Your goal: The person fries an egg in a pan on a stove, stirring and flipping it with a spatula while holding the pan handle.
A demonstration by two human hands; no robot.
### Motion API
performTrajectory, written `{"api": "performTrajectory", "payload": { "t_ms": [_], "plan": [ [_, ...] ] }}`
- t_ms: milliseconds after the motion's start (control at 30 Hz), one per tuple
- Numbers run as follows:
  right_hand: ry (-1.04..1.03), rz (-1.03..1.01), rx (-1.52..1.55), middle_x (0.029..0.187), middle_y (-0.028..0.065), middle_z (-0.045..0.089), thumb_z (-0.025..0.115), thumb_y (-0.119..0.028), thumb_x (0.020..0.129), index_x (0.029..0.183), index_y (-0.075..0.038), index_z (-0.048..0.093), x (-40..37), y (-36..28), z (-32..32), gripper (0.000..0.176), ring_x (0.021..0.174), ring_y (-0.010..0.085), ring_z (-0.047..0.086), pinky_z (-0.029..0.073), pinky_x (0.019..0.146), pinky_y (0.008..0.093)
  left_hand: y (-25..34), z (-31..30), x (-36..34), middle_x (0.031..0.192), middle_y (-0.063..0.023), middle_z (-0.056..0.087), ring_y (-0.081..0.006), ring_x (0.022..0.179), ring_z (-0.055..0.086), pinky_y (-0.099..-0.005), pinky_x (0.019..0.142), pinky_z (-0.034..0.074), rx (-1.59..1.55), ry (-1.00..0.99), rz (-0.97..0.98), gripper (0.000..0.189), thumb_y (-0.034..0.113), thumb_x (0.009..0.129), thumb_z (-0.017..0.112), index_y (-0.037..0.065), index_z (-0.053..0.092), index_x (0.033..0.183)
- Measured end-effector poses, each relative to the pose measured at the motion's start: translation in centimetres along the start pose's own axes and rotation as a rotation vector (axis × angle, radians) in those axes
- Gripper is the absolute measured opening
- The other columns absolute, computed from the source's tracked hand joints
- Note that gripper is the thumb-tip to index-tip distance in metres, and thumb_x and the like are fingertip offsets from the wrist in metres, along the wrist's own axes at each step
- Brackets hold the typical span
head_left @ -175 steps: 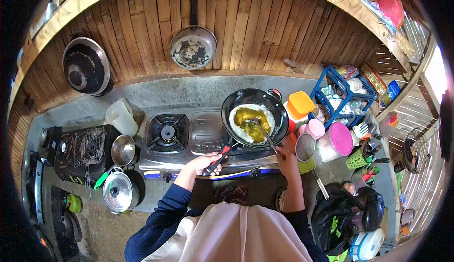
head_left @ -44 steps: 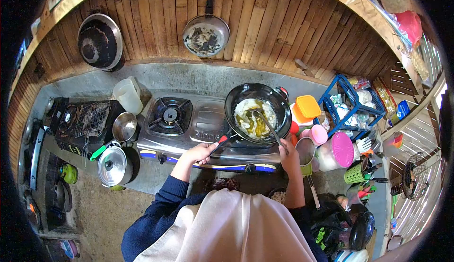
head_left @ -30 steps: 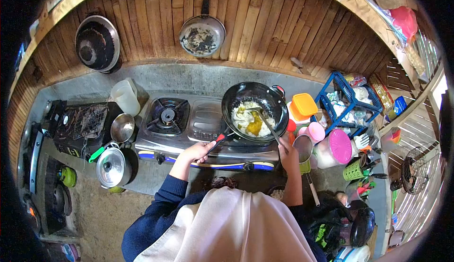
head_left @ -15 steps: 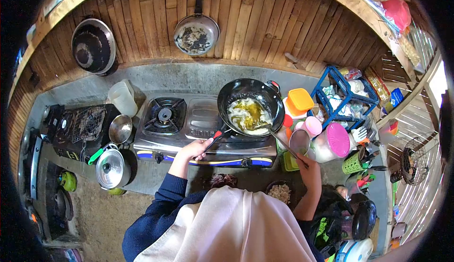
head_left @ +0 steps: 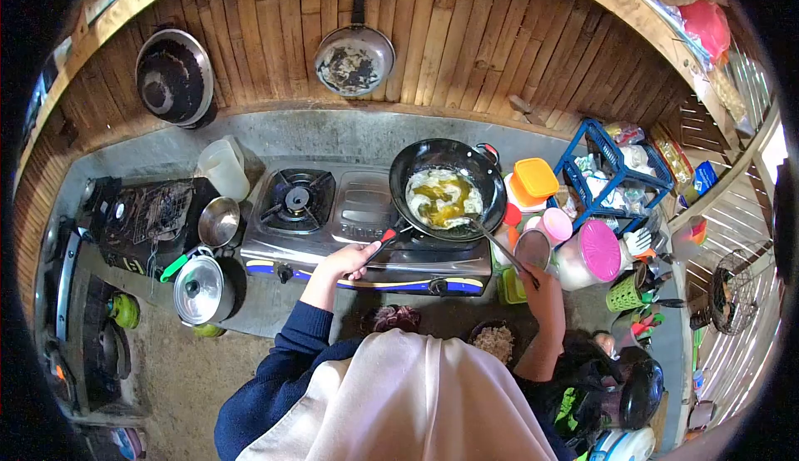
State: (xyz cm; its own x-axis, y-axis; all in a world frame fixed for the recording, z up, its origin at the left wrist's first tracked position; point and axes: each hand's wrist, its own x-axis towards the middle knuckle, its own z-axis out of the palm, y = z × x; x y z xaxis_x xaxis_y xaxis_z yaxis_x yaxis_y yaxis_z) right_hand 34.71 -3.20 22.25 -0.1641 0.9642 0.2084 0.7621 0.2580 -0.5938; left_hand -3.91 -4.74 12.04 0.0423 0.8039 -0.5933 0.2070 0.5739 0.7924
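Note:
My left hand (head_left: 349, 262) is closed around the black-and-red handle (head_left: 384, 240) of a dark wok (head_left: 493, 180), which sits on the right side of the gas stove. In the wok lies a frying mass of yellow and white that looks like egg (head_left: 443, 198). My right hand (head_left: 543, 286) grips the long handle of a metal spatula (head_left: 498, 245). The spatula's tip reaches the lower right edge of the egg, inside the wok.
The left burner (head_left: 297, 200) has nothing on it. A lidded pot (head_left: 202, 290) and a steel bowl (head_left: 219, 222) stand left of the stove (head_left: 362, 205). Close on the right are an orange-lidded tub (head_left: 535, 178), a pink-lidded container (head_left: 598, 250) and a blue rack (head_left: 614, 161).
The egg has shifted and folded, with its yellow and white parts lying differently. The spatula stays at its edge, and my left hand keeps holding the handle. The whole view has shifted slightly.

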Motion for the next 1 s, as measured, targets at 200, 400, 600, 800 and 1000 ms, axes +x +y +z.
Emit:
{"api": "performTrajectory", "payload": {
  "t_ms": [200, 400, 600, 800, 1000],
  "plan": [
    [0.011, -0.025, 0.076, 0.092, 0.0220, 0.061, 0.057, -0.015, 0.082, 0.106, -0.005, 0.060, 2.0, 1.3, 3.0, 0.026, 0.084, 0.0340, 0.061, 0.048, 0.071, 0.0354, -0.3, -0.1, 0.4, 0.048, -0.0017, 0.045, -0.0087, 0.035, 0.041, -0.0234, 0.031, 0.032, 0.039, 0.019, 0.021, 0.054, 0.055, 0.085, 0.044, 0.002, 0.048, 0.077],
    [-0.023, -0.068, 0.162, 0.097, 0.0214, 0.060, 0.056, -0.012, 0.082, 0.109, -0.004, 0.058, 3.9, 1.4, 5.2, 0.028, 0.088, 0.0345, 0.060, 0.046, 0.075, 0.0367, -0.6, -0.2, 0.7, 0.046, -0.0015, 0.043, -0.0093, 0.033, 0.039, -0.0236, 0.031, 0.030, 0.023, -0.005, 0.047, 0.054, 0.054, 0.086, 0.043, 0.002, 0.048, 0.077],
    [0.127, -0.338, 0.041, 0.091, 0.0185, 0.062, 0.055, -0.011, 0.083, 0.117, -0.005, 0.052, 7.0, 5.0, 10.0, 0.035, 0.080, 0.0293, 0.061, 0.047, 0.070, 0.0320, -0.3, 0.0, 0.4, 0.045, 0.0004, 0.041, -0.0074, 0.032, 0.036, -0.0227, 0.030, 0.029, 0.015, -0.003, 0.016, 0.050, 0.053, 0.087, 0.042, 0.004, 0.049, 0.087],
    [-0.128, -0.003, 0.285, 0.080, 0.0065, 0.060, 0.054, -0.012, 0.085, 0.121, -0.007, 0.050, 7.6, 4.1, 11.7, 0.036, 0.065, 0.0114, 0.055, 0.045, 0.062, 0.0270, -0.3, 0.1, 0.2, 0.045, 0.0014, 0.039, -0.0068, 0.032, 0.035, -0.0220, 0.030, 0.028, -0.006, -0.002, 0.038, 0.049, 0.053, 0.087, 0.042, 0.004, 0.049, 0.086],
    [-0.040, -0.132, 0.182, 0.085, 0.0104, 0.063, 0.053, -0.009, 0.085, 0.117, -0.004, 0.053, 5.9, 3.7, 10.4, 0.032, 0.076, 0.0144, 0.058, 0.045, 0.071, 0.0264, -0.8, 0.2, 0.7, 0.046, 0.0003, 0.040, -0.0083, 0.033, 0.037, -0.0226, 0.030, 0.029, 0.003, 0.002, 0.039, 0.052, 0.055, 0.086, 0.044, 0.003, 0.049, 0.082]
  ]
}}
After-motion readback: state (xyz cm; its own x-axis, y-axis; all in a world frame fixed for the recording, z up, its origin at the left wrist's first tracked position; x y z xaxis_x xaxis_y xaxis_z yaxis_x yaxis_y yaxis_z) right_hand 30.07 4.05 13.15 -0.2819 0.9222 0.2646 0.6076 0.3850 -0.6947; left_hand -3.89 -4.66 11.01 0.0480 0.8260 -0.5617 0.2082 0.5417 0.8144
